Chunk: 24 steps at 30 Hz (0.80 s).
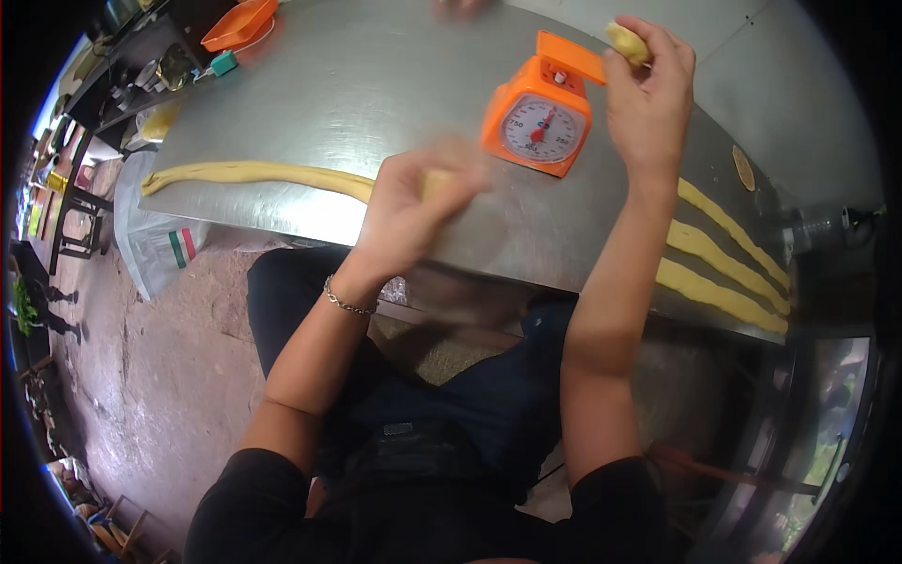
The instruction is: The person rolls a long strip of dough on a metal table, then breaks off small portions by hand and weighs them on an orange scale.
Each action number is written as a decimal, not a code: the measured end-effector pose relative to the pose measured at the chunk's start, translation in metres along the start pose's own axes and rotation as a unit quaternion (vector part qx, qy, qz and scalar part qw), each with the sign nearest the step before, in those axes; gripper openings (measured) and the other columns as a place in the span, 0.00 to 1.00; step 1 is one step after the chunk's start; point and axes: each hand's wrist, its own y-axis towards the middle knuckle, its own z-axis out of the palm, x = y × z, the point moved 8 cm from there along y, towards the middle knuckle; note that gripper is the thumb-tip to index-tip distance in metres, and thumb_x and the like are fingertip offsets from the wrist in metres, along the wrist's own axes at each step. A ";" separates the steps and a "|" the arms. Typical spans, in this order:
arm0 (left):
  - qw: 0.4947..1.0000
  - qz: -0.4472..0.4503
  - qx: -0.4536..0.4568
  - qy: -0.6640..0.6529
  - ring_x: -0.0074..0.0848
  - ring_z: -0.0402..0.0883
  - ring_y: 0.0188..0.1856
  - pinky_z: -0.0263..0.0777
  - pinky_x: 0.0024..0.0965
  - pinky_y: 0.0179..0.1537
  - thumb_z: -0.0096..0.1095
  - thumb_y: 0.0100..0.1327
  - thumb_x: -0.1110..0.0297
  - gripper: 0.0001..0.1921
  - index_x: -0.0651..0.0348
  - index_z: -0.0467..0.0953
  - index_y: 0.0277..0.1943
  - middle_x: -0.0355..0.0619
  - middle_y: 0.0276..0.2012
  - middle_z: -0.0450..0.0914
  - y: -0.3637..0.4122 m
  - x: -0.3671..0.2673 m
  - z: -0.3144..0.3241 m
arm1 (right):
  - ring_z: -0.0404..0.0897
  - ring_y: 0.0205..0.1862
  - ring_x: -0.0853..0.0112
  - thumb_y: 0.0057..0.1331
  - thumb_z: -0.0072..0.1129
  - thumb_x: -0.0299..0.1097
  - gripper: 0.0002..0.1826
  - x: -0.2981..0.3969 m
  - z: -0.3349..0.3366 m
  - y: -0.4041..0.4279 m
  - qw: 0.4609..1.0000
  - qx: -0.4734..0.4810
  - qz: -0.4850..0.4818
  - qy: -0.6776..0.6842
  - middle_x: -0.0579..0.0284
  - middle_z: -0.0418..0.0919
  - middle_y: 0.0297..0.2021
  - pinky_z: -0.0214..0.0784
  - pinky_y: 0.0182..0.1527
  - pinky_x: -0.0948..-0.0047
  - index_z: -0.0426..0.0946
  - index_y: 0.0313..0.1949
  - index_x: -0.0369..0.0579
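Observation:
An orange dial kitchen scale (539, 120) stands on the metal table, its tray tilted in view at the top. Beside that tray my right hand (652, 77) pinches a small piece of yellow dough (628, 44) between thumb and fingers. My left hand (419, 197), blurred, is left of the scale with its fingers around yellow dough. From it a long dough rope (261, 172) stretches left along the table; whether the hand holds this rope or a separate piece is unclear. Several flattened dough strips (722, 250) lie right of my right forearm.
The metal table (338, 77) has its near edge by my knees. At its far left are an orange basket (239, 22) and a teal charger block (224, 63). A plastic bag (144, 225) hangs at the left edge. Another person's hand (459, 7) shows at the far edge.

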 end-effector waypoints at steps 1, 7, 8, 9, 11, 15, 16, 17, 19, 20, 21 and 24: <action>1.000 0.002 -0.009 -0.004 0.11 0.70 0.29 0.64 0.20 0.32 0.68 0.79 0.64 0.11 0.63 0.83 0.41 0.34 0.29 0.79 0.000 0.001 -0.001 | 0.81 0.52 0.72 0.80 0.62 0.42 0.17 0.018 0.003 0.001 1.000 -0.002 0.003 -0.002 0.61 0.82 0.45 0.75 0.56 0.70 0.85 0.60 0.46; 1.000 -0.012 0.014 0.006 0.13 0.72 0.30 0.66 0.21 0.34 0.68 0.79 0.63 0.12 0.63 0.83 0.41 0.35 0.31 0.80 0.004 0.004 0.000 | 0.88 0.57 0.55 0.70 0.71 0.23 0.23 0.035 0.014 0.000 0.989 0.066 0.115 -0.060 0.40 0.85 0.59 0.82 0.62 0.61 0.81 0.63 0.32; 1.000 -0.008 0.014 0.003 0.14 0.72 0.30 0.66 0.22 0.33 0.67 0.80 0.64 0.12 0.63 0.83 0.41 0.36 0.31 0.81 0.004 0.007 -0.002 | 0.88 0.60 0.55 0.70 0.72 0.26 0.24 0.006 0.021 0.001 0.983 0.093 0.156 -0.031 0.39 0.86 0.60 0.82 0.60 0.61 0.81 0.64 0.33; 1.000 -0.012 0.018 0.002 0.14 0.72 0.30 0.66 0.22 0.33 0.67 0.80 0.64 0.12 0.63 0.83 0.41 0.36 0.31 0.81 0.004 0.008 -0.001 | 0.88 0.60 0.55 0.70 0.72 0.26 0.24 0.003 0.019 0.001 0.982 0.092 0.161 -0.034 0.39 0.86 0.60 0.82 0.60 0.61 0.81 0.64 0.33; 1.000 -0.018 -0.002 -0.014 0.15 0.72 0.30 0.66 0.22 0.33 0.67 0.80 0.64 0.11 0.63 0.83 0.41 0.37 0.32 0.81 0.004 0.009 -0.004 | 0.87 0.61 0.55 0.71 0.74 0.29 0.24 0.000 0.019 0.000 0.976 0.121 0.178 0.029 0.38 0.87 0.59 0.80 0.63 0.60 0.82 0.63 0.33; 1.000 -0.017 0.006 -0.008 0.16 0.72 0.29 0.66 0.23 0.33 0.65 0.81 0.64 0.12 0.64 0.82 0.42 0.38 0.34 0.81 0.005 0.011 -0.004 | 0.86 0.62 0.55 0.72 0.74 0.32 0.23 0.003 -0.006 -0.003 0.994 0.026 0.106 -0.026 0.39 0.88 0.57 0.78 0.65 0.58 0.83 0.61 0.31; 1.000 -0.018 0.007 -0.008 0.16 0.72 0.29 0.66 0.23 0.33 0.65 0.81 0.64 0.12 0.64 0.82 0.42 0.38 0.34 0.81 0.004 0.011 -0.003 | 0.86 0.62 0.54 0.72 0.75 0.33 0.23 0.002 -0.013 -0.006 0.994 0.011 0.106 -0.033 0.40 0.88 0.56 0.77 0.66 0.57 0.84 0.61 0.31; 1.000 -0.016 0.009 -0.006 0.16 0.71 0.29 0.66 0.23 0.33 0.64 0.81 0.64 0.12 0.64 0.82 0.42 0.38 0.34 0.80 0.004 0.011 -0.002 | 0.86 0.62 0.54 0.72 0.75 0.35 0.23 0.001 -0.019 -0.008 0.994 -0.004 0.106 -0.040 0.40 0.89 0.56 0.76 0.67 0.56 0.84 0.60 0.31; 1.000 -0.013 0.011 -0.003 0.16 0.71 0.29 0.66 0.23 0.33 0.64 0.82 0.63 0.13 0.64 0.82 0.42 0.38 0.34 0.80 0.004 0.010 -0.001 | 0.86 0.61 0.54 0.72 0.75 0.34 0.22 -0.005 -0.024 -0.016 0.990 -0.018 0.131 -0.048 0.40 0.89 0.55 0.76 0.66 0.56 0.85 0.59 0.31; 1.000 -0.019 0.011 -0.007 0.17 0.71 0.29 0.66 0.23 0.33 0.63 0.82 0.62 0.13 0.63 0.81 0.42 0.38 0.34 0.79 0.005 0.011 0.000 | 0.86 0.61 0.54 0.72 0.75 0.34 0.21 -0.010 -0.026 -0.020 0.986 -0.031 0.155 -0.057 0.41 0.89 0.54 0.76 0.65 0.56 0.85 0.58 0.31; 1.000 -0.024 0.012 -0.011 0.17 0.71 0.30 0.66 0.24 0.33 0.62 0.82 0.61 0.13 0.63 0.80 0.43 0.38 0.33 0.78 0.005 0.012 0.001 | 0.86 0.61 0.54 0.72 0.75 0.34 0.21 -0.011 -0.027 -0.022 0.986 -0.032 0.155 -0.058 0.41 0.89 0.54 0.76 0.65 0.56 0.85 0.58 0.31; 0.999 -0.027 0.013 -0.029 0.18 0.71 0.30 0.66 0.25 0.33 0.60 0.84 0.58 0.16 0.62 0.78 0.43 0.37 0.32 0.77 0.004 0.012 0.003 | 0.87 0.60 0.56 0.72 0.75 0.34 0.19 -0.015 -0.026 -0.024 0.986 -0.024 0.154 -0.060 0.42 0.90 0.53 0.76 0.65 0.56 0.87 0.56 0.32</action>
